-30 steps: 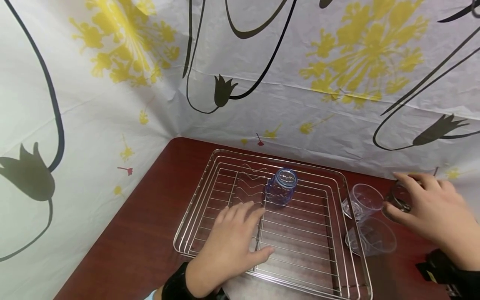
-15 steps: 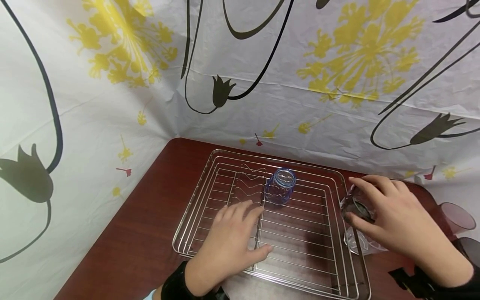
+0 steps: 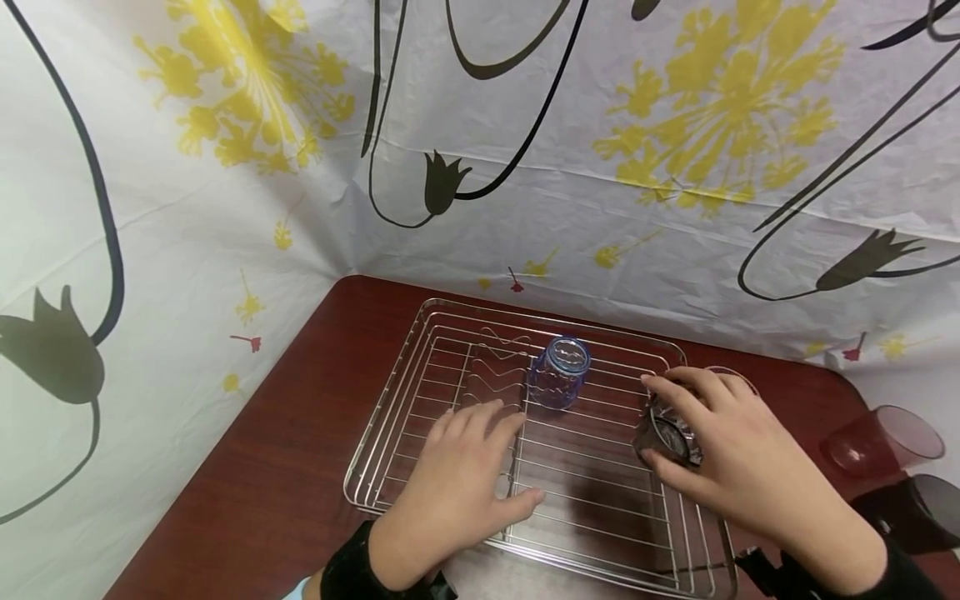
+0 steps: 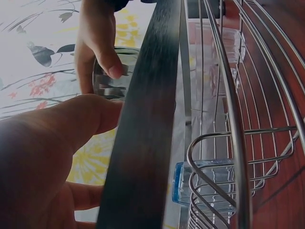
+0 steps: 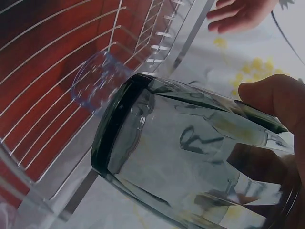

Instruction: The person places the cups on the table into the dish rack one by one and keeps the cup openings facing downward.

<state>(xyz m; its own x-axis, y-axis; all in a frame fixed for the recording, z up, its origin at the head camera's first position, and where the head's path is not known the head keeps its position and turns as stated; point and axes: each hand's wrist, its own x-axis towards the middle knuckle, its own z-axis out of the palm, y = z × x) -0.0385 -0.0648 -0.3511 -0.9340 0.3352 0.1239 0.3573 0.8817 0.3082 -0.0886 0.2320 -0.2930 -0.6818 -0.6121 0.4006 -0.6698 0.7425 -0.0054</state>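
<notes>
head view: the right hand (image 3: 738, 442) has come leftward since half a second ago, and the smoky glass (image 3: 670, 437) it carries now appears over the right side of the wire rack (image 3: 480, 308), right of centre in the frame, where it hung at the rack's right rim before. its fingers and thumb are clamped on that glass, and the right wrist view shows the glass wall held there; whether it touches the wires cannot be told. the left hand (image 3: 465, 483) stays at lower centre, fingers apart, gripping nothing. the blue glass (image 3: 558, 375) sits in the rack as before, base up, just above the middle of the frame. at the right edge, the reddish glass (image 3: 881, 442) and the dark glass (image 3: 903, 512) lie near each other, outside the rack. as a judgement, the shift brings this glass most of the way inside, with its release not yet made.
</notes>
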